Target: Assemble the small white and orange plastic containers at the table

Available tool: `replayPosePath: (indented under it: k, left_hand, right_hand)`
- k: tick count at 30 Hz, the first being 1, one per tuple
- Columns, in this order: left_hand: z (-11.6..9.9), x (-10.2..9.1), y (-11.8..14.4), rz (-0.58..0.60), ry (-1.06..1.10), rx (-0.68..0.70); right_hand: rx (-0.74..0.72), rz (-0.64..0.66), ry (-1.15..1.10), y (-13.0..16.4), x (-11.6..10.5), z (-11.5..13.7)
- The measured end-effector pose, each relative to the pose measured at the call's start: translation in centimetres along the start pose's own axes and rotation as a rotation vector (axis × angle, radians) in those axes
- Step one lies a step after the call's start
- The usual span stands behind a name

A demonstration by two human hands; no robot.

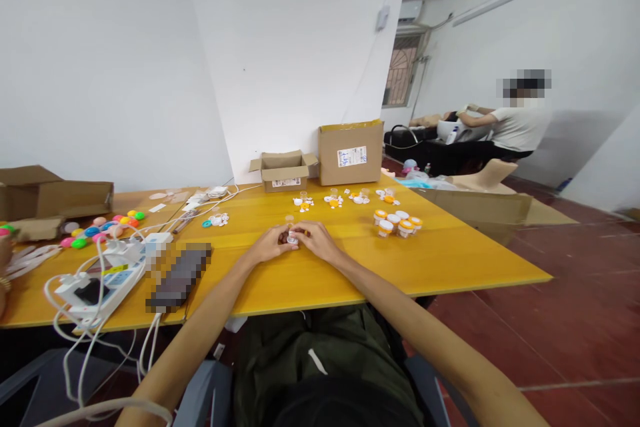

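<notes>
Yellow table fills the middle of the view, with white walls behind it and a dark red tiled floor to the right. At the far edge stand a closed cardboard box and, just left of it, a smaller open box. Near these lie scattered small white and orange parts, and a group of little jars with orange rims stands to the right of the hands. On the left side are coloured balls, a white power strip with many white cables, and another cardboard box far left. Far right in the room, another person sits turned away.

The near edge of the table runs just in front of the person's lap, and the right corner juts out over the floor. The stretch of table right of the hands is bare up to that edge, while the left side is crowded.

Both hands rest on the table at the middle, touching each other. The left hand and the right hand have their fingertips pressed together around a small jar (it is mostly hidden, only a pale part shows between the fingers). It sits right between the two hands, on or just above the table; which one, I cannot tell.
</notes>
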State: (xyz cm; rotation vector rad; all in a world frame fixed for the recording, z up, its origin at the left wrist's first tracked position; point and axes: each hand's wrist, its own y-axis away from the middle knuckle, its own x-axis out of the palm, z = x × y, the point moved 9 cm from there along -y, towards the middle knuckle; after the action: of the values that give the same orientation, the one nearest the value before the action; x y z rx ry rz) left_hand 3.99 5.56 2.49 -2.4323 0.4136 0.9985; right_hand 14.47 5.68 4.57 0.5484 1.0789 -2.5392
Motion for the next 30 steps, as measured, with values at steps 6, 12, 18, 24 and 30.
replayPosePath:
  k: [6,12,18,24,30]
  left_hand:
    - [-0.52,-0.02,-0.05,0.014,0.018,0.014]
    - [-0.47,0.01,-0.06,0.009,0.030,0.016]
    - [-0.50,0.11,-0.08,0.012,0.056,0.025]
    - [-0.63,0.12,-0.04,0.017,0.071,0.037]
    - [-0.43,0.14,-0.08,0.015,0.075,0.037]
  right_hand:
    - [-0.028,0.013,-0.002,0.00,0.02,0.27]
    - [-0.034,0.030,-0.011,0.01,0.12,0.27]
    - [-0.051,0.051,-0.016,-0.11,0.39,0.00]
    - [-0.065,0.067,-0.013,-0.13,0.48,-0.06]
    - [-0.059,0.067,-0.031,-0.19,0.51,-0.12]
